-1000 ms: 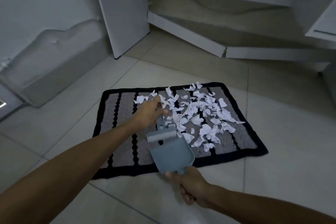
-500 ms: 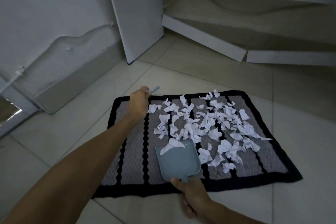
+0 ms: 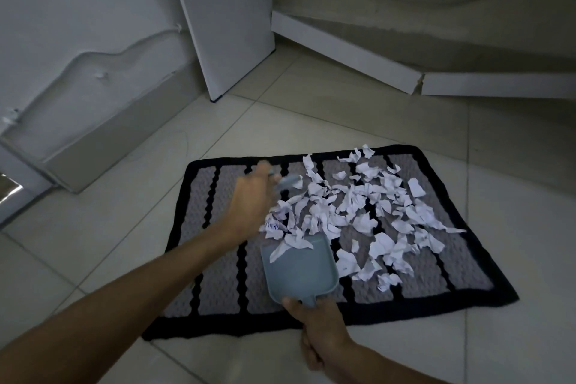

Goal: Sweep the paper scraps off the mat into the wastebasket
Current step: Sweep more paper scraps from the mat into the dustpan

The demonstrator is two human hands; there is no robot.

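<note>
A grey mat (image 3: 218,284) with black stripes and a black border lies on the tiled floor. Several torn white paper scraps (image 3: 367,215) cover its middle and right part. My right hand (image 3: 318,330) grips the handle of a blue dustpan (image 3: 300,271), which rests on the mat with its mouth against the scrap pile; a few scraps lie at its lip. My left hand (image 3: 252,203) grips a small blue brush (image 3: 288,181), blurred, at the left edge of the pile. The brush's bristles are hidden. No wastebasket is in view.
A white panel (image 3: 224,19) leans against the wall behind the mat. White skirting boards (image 3: 339,53) run along the back right. A low white ledge (image 3: 93,134) sits at the left. Pale floor tiles (image 3: 514,184) surround the mat.
My left hand lifted the brush from the dustpan mouth to the mat's far left edge, then came back toward the scraps. The dustpan slid forward against the pile and took in a few scraps.
</note>
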